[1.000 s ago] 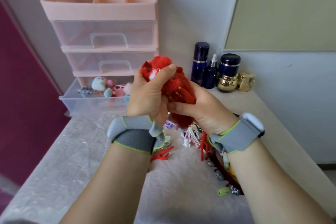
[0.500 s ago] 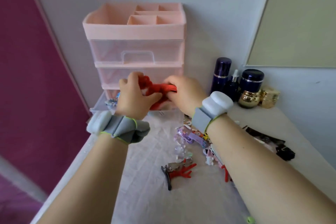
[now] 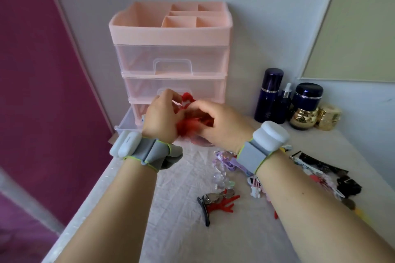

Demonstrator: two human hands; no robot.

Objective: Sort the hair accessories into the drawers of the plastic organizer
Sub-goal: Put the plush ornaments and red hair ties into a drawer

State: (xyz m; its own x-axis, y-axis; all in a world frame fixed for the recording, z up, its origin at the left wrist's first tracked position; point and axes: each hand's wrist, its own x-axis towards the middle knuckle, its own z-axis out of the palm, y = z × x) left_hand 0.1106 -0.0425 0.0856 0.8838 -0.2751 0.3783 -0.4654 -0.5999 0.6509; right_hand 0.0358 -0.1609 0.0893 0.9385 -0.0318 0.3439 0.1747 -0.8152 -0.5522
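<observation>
No text, label, brand or number can be read anywhere; the dark bottles [image 3: 271, 94] show no legible print.

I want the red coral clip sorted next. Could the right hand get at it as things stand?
Probably not yet: the right hand and left hand both hold the red fluffy accessory. Once freed, the way looks open; the red coral clip lies uncovered on the table.

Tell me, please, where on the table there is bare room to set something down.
Bare cloth lies on the near left of the table, between its left edge and the red coral clip. It is crowded right of that clip, among the loose accessories, and by the cosmetic bottles at the wall.
</observation>
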